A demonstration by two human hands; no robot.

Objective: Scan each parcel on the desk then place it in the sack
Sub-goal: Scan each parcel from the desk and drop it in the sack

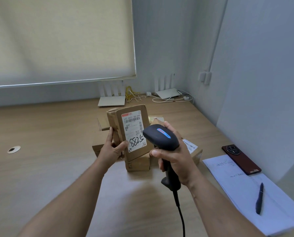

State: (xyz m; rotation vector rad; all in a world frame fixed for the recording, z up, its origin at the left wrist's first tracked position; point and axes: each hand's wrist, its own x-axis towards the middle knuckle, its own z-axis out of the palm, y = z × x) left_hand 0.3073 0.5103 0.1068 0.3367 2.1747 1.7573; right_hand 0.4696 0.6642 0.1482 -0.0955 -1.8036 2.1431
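My left hand (pixel 111 147) grips a brown cardboard parcel (pixel 120 124) and holds it upright above the desk, its white barcode label with handwritten "88725" facing me. My right hand (pixel 175 153) grips a black handheld scanner (pixel 161 137) by its handle, the scanner's head right in front of the label's lower right corner. The scanner's black cable hangs down toward the bottom edge. Several more cardboard parcels (pixel 139 164) lie on the wooden desk (pixel 40 151) behind and under the held one. No sack is visible.
A dark red phone (pixel 241 159) and a blue pen (pixel 259 198) lie on white papers (pixel 236 182) at the right. Two white routers (pixel 111 100) with cables stand at the back. A cable hole (pixel 13 149) sits at the left. Walls close off the right and back.
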